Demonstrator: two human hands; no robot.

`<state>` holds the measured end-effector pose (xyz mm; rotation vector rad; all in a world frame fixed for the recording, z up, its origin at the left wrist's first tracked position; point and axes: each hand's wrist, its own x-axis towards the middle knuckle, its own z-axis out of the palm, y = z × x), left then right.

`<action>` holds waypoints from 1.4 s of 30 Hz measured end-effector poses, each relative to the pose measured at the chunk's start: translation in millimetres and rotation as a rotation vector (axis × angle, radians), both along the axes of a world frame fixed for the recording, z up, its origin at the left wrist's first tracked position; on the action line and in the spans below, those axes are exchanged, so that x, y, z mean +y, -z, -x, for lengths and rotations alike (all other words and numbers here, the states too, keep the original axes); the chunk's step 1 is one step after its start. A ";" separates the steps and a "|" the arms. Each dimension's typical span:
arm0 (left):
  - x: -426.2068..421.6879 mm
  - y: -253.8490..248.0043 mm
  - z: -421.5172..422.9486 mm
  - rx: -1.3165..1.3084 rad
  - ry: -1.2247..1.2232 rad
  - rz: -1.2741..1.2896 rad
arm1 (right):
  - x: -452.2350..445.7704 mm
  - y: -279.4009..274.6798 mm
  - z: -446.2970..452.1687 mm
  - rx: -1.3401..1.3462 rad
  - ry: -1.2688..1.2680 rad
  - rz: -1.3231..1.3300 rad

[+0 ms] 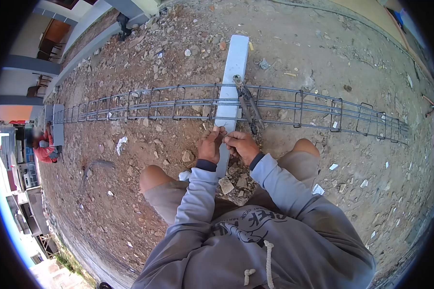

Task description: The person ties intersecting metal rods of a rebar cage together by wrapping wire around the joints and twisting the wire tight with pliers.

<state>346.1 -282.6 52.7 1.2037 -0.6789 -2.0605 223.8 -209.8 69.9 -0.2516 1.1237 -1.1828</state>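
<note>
Both hands are close together over a pale, long block, just on the near side of a long rebar cage. My left hand (210, 145) has its fingers pinched together; whatever is between them is too small to make out. Beside it on the right, my right hand (242, 145) is also pinched, with its fingertips near those of the left. The rebar cage (178, 117) runs across the view and lies over the pale block (237, 55). A long-handled cutter-like tool (246, 103) rests on the cage, its handles pointing towards me.
Rubble and stones (188, 156) cover the dirt ground. A person in red (44, 147) crouches at the far left, by the cage's end and a grey block (58, 125). Wire strands (100, 164) lie on the ground at left. Building walls border the upper corners.
</note>
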 end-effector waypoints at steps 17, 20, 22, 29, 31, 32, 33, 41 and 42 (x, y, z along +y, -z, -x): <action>-99.2 29.0 -42.0 -0.141 0.446 0.249 | -46.6 20.9 -89.2 0.543 0.409 -0.222; -114.3 8.4 -47.9 -0.398 0.509 0.586 | -33.6 38.9 -92.0 0.783 0.412 -0.330; -121.9 -7.8 -47.4 -0.495 0.551 0.701 | -28.0 43.4 -96.2 0.927 0.415 -0.385; -134.8 0.8 -34.1 -0.539 0.677 1.173 | -33.6 44.7 -117.0 0.973 0.538 -0.480; -129.8 4.8 -38.1 -0.474 0.732 1.084 | -37.5 34.5 -127.9 0.926 0.577 -0.501; -128.2 6.6 -39.4 -0.444 0.752 1.039 | -39.8 27.0 -133.3 1.016 0.544 -0.544; -127.6 10.1 -41.7 -0.460 0.747 1.106 | -43.5 17.7 -137.2 1.108 0.508 -0.584; -149.7 -2.5 -56.4 -0.694 0.748 1.286 | -56.4 8.9 -132.3 1.636 0.254 -0.662; -150.9 -3.7 -54.8 -0.688 0.769 1.275 | -56.7 5.6 -131.4 1.692 0.229 -0.654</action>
